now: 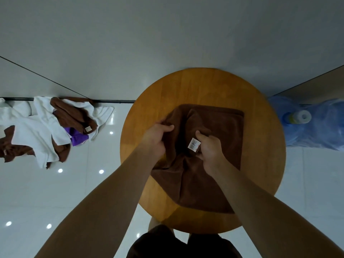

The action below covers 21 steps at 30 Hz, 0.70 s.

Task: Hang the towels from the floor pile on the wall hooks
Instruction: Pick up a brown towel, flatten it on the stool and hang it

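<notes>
A brown towel (pixel 202 146) lies rumpled on a round wooden table (pixel 260 164), its far edge flat and straight while the near part bunches up and one corner trails toward the table's near rim. The left hand (pixel 158 138) grips a raised fold at the towel's left side, thumb on top and fingers curled into the cloth. The right hand (pixel 210 148) pinches the fabric near the middle, fingers closed around a gathered ridge just beside a small white label (pixel 194 145) sewn to the towel. Both forearms reach in from the bottom of the view, and the two hands sit close together without touching. On the glossy tiled floor (pixel 93 183) to the left, against the base of the wall, lies the floor pile (pixel 46 131): white towels spread loosely, brown towels tangled among them, and a purple cloth (pixel 76 136) poking out near the middle. The pile is well apart from the table. To the right of the table stands a blue water jug (pixel 316 123), seen from above, its neck capped with a pale lid (pixel 302 116); whether it holds water cannot be told from this angle.
</notes>
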Motion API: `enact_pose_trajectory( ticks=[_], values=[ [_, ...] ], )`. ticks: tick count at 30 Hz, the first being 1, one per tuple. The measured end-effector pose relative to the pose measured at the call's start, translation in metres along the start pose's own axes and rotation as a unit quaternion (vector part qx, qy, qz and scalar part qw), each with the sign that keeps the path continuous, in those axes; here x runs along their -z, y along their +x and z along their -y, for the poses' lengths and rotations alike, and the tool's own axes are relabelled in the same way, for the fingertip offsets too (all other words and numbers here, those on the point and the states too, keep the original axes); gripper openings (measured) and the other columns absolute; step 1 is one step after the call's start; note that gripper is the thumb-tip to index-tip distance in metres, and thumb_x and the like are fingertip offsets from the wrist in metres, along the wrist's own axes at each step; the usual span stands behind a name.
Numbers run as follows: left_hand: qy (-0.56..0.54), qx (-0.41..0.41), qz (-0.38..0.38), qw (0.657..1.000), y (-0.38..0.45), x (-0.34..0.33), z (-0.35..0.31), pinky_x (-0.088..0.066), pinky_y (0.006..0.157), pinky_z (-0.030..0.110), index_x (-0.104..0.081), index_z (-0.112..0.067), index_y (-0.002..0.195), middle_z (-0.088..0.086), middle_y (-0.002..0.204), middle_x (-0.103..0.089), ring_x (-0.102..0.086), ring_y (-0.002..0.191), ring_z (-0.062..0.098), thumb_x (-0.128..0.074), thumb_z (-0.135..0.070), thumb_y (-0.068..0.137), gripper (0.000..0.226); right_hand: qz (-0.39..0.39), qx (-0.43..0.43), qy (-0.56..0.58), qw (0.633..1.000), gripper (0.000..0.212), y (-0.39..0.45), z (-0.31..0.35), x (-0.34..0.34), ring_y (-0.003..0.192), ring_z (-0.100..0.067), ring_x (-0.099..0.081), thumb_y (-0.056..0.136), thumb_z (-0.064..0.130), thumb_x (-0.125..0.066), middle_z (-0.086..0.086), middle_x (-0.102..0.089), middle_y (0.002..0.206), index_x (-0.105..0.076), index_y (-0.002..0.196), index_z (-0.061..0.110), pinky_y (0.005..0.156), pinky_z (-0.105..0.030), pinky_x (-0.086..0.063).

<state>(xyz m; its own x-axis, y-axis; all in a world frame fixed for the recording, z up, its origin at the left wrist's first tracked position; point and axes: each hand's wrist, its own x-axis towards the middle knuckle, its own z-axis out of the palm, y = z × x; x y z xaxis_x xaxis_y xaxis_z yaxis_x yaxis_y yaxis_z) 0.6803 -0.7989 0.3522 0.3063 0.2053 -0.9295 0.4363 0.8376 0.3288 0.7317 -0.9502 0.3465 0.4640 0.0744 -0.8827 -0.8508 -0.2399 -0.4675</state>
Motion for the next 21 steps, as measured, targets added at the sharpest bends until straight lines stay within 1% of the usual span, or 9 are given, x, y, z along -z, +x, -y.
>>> enact_pose_trajectory(
  ticks=[4, 7, 9, 11, 14, 16, 17, 19, 21],
  values=[
    [0.107, -0.162, -0.028, 0.981, -0.004, 0.021, -0.02, -0.056, 0.094, 0.034, -0.065, -0.034, 0.126, -0.007, 0.132, -0.059, -0.056, 0.12, 0.017, -0.057, 0.008, 0.092, 0.055, 0.004, 0.008, 0.0, 1.0, 0.014, -0.008, 0.007, -0.009, 0.096, -0.023, -0.07, 0.099, 0.032, -0.057, -0.007, -0.072, 0.104, -0.067, 0.104, 0.022, 0.089, -0.047, -0.058],
    [0.233, -0.264, -0.067, 0.934, -0.003, 0.033, -0.028, -0.054, 0.079, 0.019, -0.06, -0.041, 0.131, -0.01, 0.126, -0.062, -0.06, 0.115, 0.01, -0.055, 0.001, 0.095, 0.055, -0.007, 0.011, 0.018, 1.0, 0.018, -0.011, 0.014, -0.033, 0.096, -0.023, -0.07, 0.1, 0.032, -0.055, -0.009, -0.07, 0.106, -0.066, 0.108, 0.02, 0.083, -0.046, -0.061],
    [0.249, -0.289, -0.1, 0.919, 0.0, 0.041, -0.03, -0.048, 0.079, 0.018, -0.058, -0.043, 0.133, -0.01, 0.125, -0.061, -0.059, 0.113, 0.008, -0.06, -0.008, 0.094, 0.052, 0.022, 0.016, 0.067, 0.997, 0.029, -0.014, 0.023, -0.057, 0.103, -0.025, -0.067, 0.101, 0.031, -0.054, -0.01, -0.066, 0.117, -0.061, 0.126, 0.018, 0.083, -0.043, -0.061],
    [0.219, -0.285, -0.125, 0.925, 0.002, 0.049, -0.027, -0.045, 0.079, 0.018, -0.058, -0.036, 0.134, -0.012, 0.121, -0.061, -0.059, 0.11, 0.006, -0.064, -0.016, 0.093, 0.046, 0.094, 0.039, 0.095, 0.99, 0.041, -0.02, 0.032, -0.081, 0.113, -0.025, -0.063, 0.101, 0.029, -0.055, -0.007, -0.061, 0.13, -0.05, 0.141, 0.023, 0.094, -0.041, -0.056],
    [0.238, -0.223, -0.156, 0.932, 0.004, 0.069, -0.006, -0.045, 0.088, 0.025, -0.055, -0.027, 0.136, -0.008, 0.122, -0.061, -0.059, 0.108, 0.013, -0.065, -0.035, 0.094, 0.043, 0.138, 0.084, 0.033, 0.986, 0.061, -0.024, 0.032, -0.102, 0.124, -0.024, -0.056, 0.095, 0.035, -0.063, -0.002, -0.054, 0.139, -0.038, 0.15, 0.03, 0.107, -0.044, -0.047],
    [0.303, -0.187, -0.168, 0.919, 0.008, 0.086, 0.01, -0.047, 0.099, 0.035, -0.054, -0.025, 0.135, -0.004, 0.128, -0.06, -0.058, 0.116, 0.021, -0.066, -0.045, 0.092, 0.049, 0.099, 0.114, -0.063, 0.987, 0.063, -0.021, 0.022, -0.094, 0.123, -0.017, -0.056, 0.087, 0.044, -0.066, 0.007, -0.059, 0.133, -0.044, 0.145, 0.034, 0.107, -0.042, -0.046],
    [0.347, -0.179, -0.171, 0.905, 0.008, 0.092, 0.017, -0.047, 0.099, 0.036, -0.055, -0.023, 0.134, -0.003, 0.126, -0.061, -0.058, 0.116, 0.023, -0.066, -0.048, 0.091, 0.051, 0.064, 0.125, -0.119, 0.983, 0.059, -0.017, 0.016, -0.081, 0.119, -0.011, -0.057, 0.087, 0.044, -0.066, 0.011, -0.061, 0.128, -0.05, 0.142, 0.032, 0.106, -0.036, -0.045],
    [0.414, -0.177, -0.17, 0.877, 0.006, 0.102, 0.032, -0.047, 0.09, 0.031, -0.057, -0.021, 0.13, -0.003, 0.118, -0.062, -0.059, 0.108, 0.021, -0.067, -0.051, 0.089, 0.053, -0.046, 0.141, -0.263, 0.953, 0.045, -0.008, 0.001, -0.042, 0.116, -0.009, -0.058, 0.091, 0.038, -0.064, 0.01, -0.064, 0.125, -0.058, 0.134, 0.025, 0.099, -0.022, -0.04],
    [0.454, -0.169, -0.147, 0.863, 0.003, 0.106, 0.046, -0.047, 0.082, 0.028, -0.059, -0.022, 0.125, -0.005, 0.11, -0.063, -0.06, 0.1, 0.018, -0.068, -0.055, 0.086, 0.052, -0.168, 0.134, -0.344, 0.914, 0.04, -0.001, -0.018, 0.009, 0.12, -0.02, -0.058, 0.092, 0.032, -0.062, -0.001, -0.066, 0.125, -0.059, 0.13, 0.02, 0.098, -0.027, -0.04]
  ],
)
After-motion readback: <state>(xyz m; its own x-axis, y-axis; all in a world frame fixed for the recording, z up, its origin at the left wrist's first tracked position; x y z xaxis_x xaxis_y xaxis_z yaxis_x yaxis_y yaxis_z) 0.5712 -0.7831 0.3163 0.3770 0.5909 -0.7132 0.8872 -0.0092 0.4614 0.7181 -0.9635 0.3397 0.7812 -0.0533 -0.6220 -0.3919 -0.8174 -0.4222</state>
